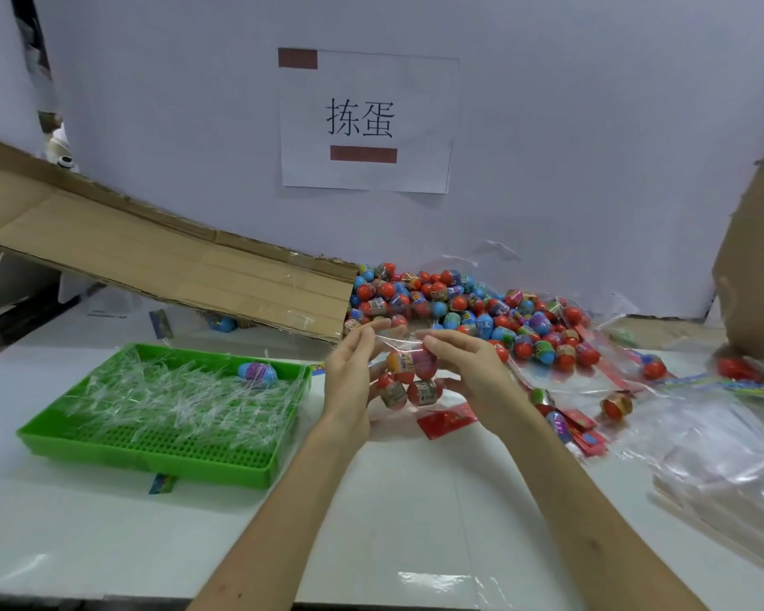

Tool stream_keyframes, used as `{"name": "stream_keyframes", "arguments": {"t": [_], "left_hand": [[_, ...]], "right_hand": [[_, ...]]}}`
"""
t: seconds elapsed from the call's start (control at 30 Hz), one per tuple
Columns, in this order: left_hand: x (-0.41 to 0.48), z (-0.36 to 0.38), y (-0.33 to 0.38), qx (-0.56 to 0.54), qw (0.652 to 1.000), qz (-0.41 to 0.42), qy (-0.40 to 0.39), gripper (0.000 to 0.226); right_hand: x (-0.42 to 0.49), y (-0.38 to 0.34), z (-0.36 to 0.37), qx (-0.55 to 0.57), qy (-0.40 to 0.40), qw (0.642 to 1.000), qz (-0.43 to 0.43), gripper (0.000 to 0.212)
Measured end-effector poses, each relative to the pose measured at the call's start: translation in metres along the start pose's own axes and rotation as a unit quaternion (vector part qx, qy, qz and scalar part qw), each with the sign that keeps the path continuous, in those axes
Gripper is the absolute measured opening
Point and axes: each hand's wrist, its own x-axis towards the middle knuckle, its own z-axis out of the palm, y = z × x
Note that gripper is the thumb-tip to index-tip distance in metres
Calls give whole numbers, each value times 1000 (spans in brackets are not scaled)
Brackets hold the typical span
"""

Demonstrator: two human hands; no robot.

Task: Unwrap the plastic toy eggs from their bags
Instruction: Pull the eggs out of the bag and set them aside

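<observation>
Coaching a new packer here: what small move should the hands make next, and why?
Probably pull the hands apart to tear the clear bag open: the left hand and right hand both hold its upper edge, and several eggs are inside it.

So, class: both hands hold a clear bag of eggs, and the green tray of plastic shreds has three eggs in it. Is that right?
No: the head view shows just one egg in the green tray, among the plastic shreds. The left hand and right hand do hold the clear bag of eggs.
</observation>
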Motion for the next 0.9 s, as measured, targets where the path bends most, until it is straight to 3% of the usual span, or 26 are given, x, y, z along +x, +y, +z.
{"name": "stream_keyframes", "arguments": {"t": [0.13,0.23,0.33,0.47,0.7,0.9], "left_hand": [[-3,0,2,-37,998,-36,-30,26],[-3,0,0,-41,992,-80,-87,47],[-4,1,-2,-54,987,-85,-124,40],[-1,-2,-4,-64,991,-67,-95,16],[-2,-2,-1,-57,995,-55,-62,16],[-6,2,2,-55,993,-60,-87,22]], "right_hand": [[-2,1,6,36,29,999,6,13],[-2,1,6,58,46,997,-2,10],[-2,4,7,59,52,997,-14,8],[-3,4,11,72,51,995,-43,23],[0,6,11,87,59,994,-7,8],[4,6,7,117,62,991,1,13]]}}
